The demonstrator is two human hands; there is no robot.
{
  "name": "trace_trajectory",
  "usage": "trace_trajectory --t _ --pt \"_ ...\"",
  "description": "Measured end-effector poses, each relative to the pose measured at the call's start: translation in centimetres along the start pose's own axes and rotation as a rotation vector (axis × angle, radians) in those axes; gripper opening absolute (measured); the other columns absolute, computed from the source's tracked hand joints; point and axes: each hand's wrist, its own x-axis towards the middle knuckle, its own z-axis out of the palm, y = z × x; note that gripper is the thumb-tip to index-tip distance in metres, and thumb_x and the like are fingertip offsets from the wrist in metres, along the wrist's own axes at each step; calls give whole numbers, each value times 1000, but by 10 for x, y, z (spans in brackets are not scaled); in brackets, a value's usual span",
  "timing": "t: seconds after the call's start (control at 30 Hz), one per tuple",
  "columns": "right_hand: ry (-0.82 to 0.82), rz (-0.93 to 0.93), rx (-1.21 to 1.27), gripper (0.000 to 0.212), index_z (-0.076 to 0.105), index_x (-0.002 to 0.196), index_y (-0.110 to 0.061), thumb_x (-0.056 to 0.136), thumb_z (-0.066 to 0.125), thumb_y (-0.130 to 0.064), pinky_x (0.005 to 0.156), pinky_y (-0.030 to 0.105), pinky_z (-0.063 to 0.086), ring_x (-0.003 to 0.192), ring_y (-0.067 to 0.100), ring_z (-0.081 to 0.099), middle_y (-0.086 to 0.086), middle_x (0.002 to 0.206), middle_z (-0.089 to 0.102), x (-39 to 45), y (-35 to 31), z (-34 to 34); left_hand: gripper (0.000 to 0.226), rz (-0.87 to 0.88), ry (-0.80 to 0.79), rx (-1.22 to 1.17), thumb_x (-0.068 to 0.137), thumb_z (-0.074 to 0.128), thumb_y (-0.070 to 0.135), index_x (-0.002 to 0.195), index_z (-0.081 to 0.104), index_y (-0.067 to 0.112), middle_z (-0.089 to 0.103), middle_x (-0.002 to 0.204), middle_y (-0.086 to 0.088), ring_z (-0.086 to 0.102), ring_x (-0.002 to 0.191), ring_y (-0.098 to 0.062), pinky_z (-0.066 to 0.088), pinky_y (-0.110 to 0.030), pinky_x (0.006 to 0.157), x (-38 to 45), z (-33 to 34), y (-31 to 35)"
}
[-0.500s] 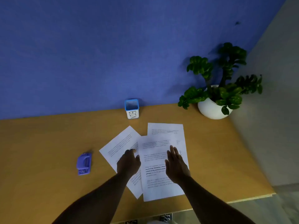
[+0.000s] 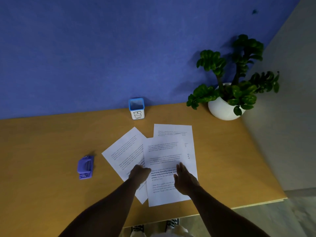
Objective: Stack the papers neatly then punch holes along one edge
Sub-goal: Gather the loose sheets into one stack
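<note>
With three papers fanned at centre frame on the worktop and the hole punch lying apart at left, the curled left hand and flat, empty right hand are best drawn together so that the edges are squared.

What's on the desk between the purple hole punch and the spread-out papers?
Nothing. In the head view, only bare wooden desk separates the hole punch from the nearest sheet of the papers. Both hands rest on the papers, away from the punch.
</note>
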Motion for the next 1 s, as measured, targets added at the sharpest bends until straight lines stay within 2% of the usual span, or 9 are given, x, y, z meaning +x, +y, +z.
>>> trace_trajectory --t 0.17,0.27,0.37,0.43,0.53,0.6,0.77,0.87,1.0 --pt "-23 -2 7 60 4 156 -8 106 29 -30 121 43 24 151 29 11 12 165 1 3 1 -4 17 -108 -32 -269 86 70 22 88 65 5 61 73 -6 49 52 -14 35 -19 45 2 5 3" --pt "-36 -7 0 58 7 156 -8 105 27 -30 121 42 24 151 29 14 12 165 3 6 3 -7 25 -103 -26 -334 86 72 24 103 65 7 66 83 -3 61 70 -16 49 -21 56 2 12 4" --pt "-40 -11 7 57 9 156 -8 105 27 -28 120 41 25 150 30 19 12 164 6 8 6 -8 40 -78 94 -165 83 73 37 111 63 10 64 101 -7 63 98 -27 56 -38 88 0 21 4" --pt "-39 -20 12 57 11 155 -8 105 28 -27 119 41 29 148 30 25 12 164 9 8 7 -10 51 -91 253 29 79 73 44 114 55 11 54 117 -12 52 107 -27 51 -36 90 -4 26 7" --pt "-31 -38 -17 57 13 155 -7 104 31 -25 116 41 34 144 32 32 13 164 12 9 9 -13 62 -202 306 -30 75 76 35 121 44 7 45 127 -16 49 112 -29 51 -40 95 -9 33 14" --pt "-49 -50 -39 56 14 154 -7 103 31 -24 115 42 36 143 33 34 14 163 13 10 8 -14 63 -259 292 -116 74 76 30 120 40 7 41 128 -16 48 109 -28 52 -39 91 -11 38 19" --pt "-78 -67 -36 54 21 152 -7 101 33 -22 107 42 45 132 32 48 15 158 29 15 8 -20 61 -258 266 -233 74 74 32 115 34 12 36 114 -9 43 83 -18 42 -31 62 -10 46 23" --pt "-83 -66 -62 53 22 152 -7 101 32 -21 109 41 41 133 32 47 15 158 29 16 9 -23 56 -188 239 -351 74 74 33 108 35 12 51 100 -4 56 79 -19 43 -28 50 -6 47 18" --pt "-89 -54 -60 52 28 150 -8 99 34 -17 100 41 50 119 33 57 18 148 45 18 10 -30 32 -37 152 -243 83 67 47 95 56 19 67 88 -2 66 80 -20 55 -31 61 -1 48 15"
